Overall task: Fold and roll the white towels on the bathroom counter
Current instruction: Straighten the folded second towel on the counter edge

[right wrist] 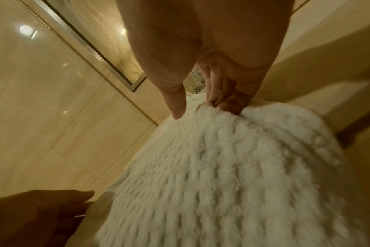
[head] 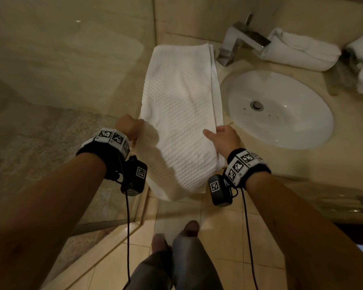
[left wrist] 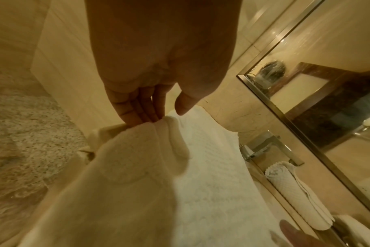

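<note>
Folded white towel (head: 180, 114) draped over surface (head: 302, 164) edge, left of sink (head: 281, 122); left hand (head: 129, 127) and right hand (head: 224, 139) each pinching 1 side.

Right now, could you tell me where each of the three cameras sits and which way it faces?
Head: on the person's head, looking down at the flat towel beside the sink; both forearms, left hand, right hand, legs show.
Left wrist: along the left hand's fingers gripping the towel edge; faucet beyond.
Right wrist: along the right hand's fingers gripping the towel; left hand at lower left.
Shared: all three show the towel; head and left wrist share the rolled towel.
</note>
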